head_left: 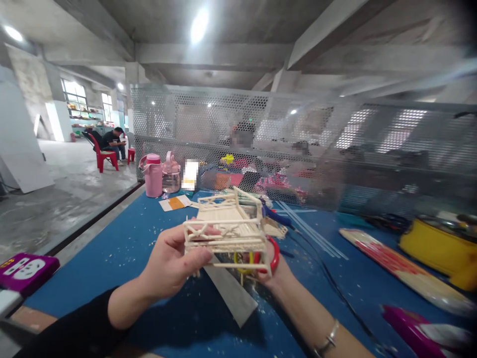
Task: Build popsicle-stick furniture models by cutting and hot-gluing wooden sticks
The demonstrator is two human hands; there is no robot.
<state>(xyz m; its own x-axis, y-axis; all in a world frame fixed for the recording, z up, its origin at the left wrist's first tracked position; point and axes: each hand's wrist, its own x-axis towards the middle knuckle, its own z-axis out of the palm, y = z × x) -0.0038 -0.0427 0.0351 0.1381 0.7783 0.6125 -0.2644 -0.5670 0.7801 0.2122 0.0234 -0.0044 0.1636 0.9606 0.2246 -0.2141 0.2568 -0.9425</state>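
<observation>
In front of me is a small model frame (223, 243) built from pale wooden sticks, with railings and a slatted floor. My left hand (175, 263) is closed on its left end, the thumb along the near side and the fingers reaching inside. Behind the right end is my right hand (274, 276), its fingers mostly hidden by the frame. Red and yellow loops, which look like scissors handles (275, 254), sit at that hand. A flat grey strip (233, 293) lies on the table below the model.
The blue table (122, 253) carries a hot glue gun (276, 216), clear glue sticks (309, 228), a bag of wooden sticks (402, 268) and a yellow container (428, 246). Pink bottle (153, 176) and clear jug (171, 174) stand behind. A perforated metal screen (208, 114) closes the back.
</observation>
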